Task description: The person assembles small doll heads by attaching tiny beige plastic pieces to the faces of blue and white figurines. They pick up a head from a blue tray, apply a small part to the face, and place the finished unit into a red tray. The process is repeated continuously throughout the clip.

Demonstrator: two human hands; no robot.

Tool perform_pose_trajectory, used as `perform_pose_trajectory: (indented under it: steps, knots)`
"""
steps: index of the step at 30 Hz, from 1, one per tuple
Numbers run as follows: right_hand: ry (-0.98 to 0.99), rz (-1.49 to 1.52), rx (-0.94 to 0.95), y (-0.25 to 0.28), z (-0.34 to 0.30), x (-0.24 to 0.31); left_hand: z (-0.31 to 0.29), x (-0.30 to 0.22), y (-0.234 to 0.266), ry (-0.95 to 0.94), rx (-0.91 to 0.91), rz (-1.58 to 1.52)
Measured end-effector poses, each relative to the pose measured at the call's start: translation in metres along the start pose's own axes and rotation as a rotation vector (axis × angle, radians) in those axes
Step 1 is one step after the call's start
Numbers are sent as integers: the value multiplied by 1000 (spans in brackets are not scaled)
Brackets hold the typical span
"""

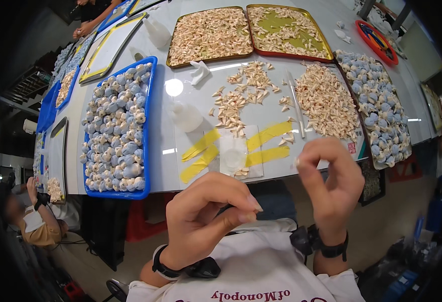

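Observation:
My left hand is held above the table's near edge, thumb and forefinger pinched together; anything at the tips is too small to make out. Higher and to the right, my right hand also has thumb and forefinger closed in a pinch, and I cannot tell what is in it. Ahead of both, a small clear sheet lies between yellow tape strips. Loose cream, pointed small pieces are scattered beyond it, and a bigger pile of pointed pieces spreads to the right beside a thin clear rod.
A blue tray of blue-and-cream figures stands left; more figures fill a tray at right. Two trays of pointed pieces sit at the back. White bottles stand left of the tape. A red basket is far right. Other people sit leftward.

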State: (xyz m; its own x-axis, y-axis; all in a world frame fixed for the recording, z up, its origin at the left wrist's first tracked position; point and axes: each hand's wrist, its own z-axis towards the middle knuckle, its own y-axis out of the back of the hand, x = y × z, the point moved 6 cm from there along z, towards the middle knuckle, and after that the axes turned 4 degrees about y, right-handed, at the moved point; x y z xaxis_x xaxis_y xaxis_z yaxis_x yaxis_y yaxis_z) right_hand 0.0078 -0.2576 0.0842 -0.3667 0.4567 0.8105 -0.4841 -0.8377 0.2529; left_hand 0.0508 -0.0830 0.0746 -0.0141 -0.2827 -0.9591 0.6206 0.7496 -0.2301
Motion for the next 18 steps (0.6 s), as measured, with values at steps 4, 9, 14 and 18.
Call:
perform_pose_trajectory:
  steps: [4, 9, 14, 18]
  knots:
    - [-29, -264, 6, -13, 24, -23, -3, 1, 9, -15, -48, 17]
    - [-62, -161, 3, -21, 27, -24, -2, 4, 15, 39, -114, -270]
    - [124, 105, 245, -32, 12, 27, 3, 11, 16, 150, -159, -516]
    - [145, 138, 269, -41, 9, 40, 7, 16, 15, 163, -134, -532]
